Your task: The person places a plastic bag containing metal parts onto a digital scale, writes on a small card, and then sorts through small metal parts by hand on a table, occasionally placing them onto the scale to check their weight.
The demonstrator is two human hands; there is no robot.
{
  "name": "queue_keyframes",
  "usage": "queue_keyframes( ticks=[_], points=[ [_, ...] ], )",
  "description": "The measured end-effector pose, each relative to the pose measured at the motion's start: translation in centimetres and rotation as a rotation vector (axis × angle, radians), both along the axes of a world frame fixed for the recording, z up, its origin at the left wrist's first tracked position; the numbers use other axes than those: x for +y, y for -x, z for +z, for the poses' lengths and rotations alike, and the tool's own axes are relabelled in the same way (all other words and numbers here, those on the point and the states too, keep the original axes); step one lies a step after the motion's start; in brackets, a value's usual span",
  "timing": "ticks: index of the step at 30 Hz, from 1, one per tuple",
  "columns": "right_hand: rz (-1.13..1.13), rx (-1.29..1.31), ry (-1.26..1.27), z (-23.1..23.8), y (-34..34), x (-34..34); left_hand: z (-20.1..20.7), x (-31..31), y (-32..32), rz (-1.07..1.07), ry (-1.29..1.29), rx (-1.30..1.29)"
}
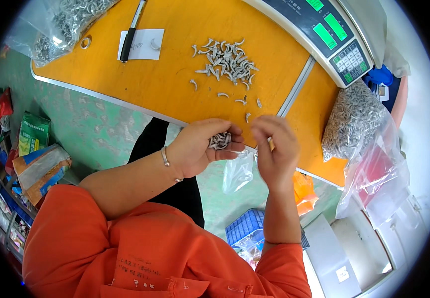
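Note:
My left hand, palm up and cupped at the table's near edge, holds a small heap of grey curved metal pieces. Just to its right is my right hand, its fingers bent and smeared by motion; whether anything is between them I cannot make out. Beyond both hands, a loose pile of the same hook-shaped pieces lies on the orange-yellow table. A few stray pieces lie between the pile and my hands. Below the table edge, between my hands, a clear plastic bag shows.
A counting scale with green displays stands far right. Full clear bags of grey pieces sit at the right and far left. A black pen lies on a white paper slip. A blue basket stands below.

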State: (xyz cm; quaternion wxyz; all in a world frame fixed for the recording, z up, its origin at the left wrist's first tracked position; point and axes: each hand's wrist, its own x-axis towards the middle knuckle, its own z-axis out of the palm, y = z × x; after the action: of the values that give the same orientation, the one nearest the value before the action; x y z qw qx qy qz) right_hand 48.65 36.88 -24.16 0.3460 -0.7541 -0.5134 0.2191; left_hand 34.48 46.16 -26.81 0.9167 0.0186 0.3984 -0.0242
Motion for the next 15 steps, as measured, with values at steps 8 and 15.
queue_keyframes(
  ticks=[8, 15],
  points=[
    [-0.045, -0.034, 0.019, -1.5, -0.7, 1.6, 0.4, 0.6, 0.0, -0.008, -0.028, 0.038],
    [0.069, -0.269, -0.054, -3.4, 0.0, 3.4, 0.1, 0.9, 0.6, -0.048, -0.046, 0.052]
  ],
)
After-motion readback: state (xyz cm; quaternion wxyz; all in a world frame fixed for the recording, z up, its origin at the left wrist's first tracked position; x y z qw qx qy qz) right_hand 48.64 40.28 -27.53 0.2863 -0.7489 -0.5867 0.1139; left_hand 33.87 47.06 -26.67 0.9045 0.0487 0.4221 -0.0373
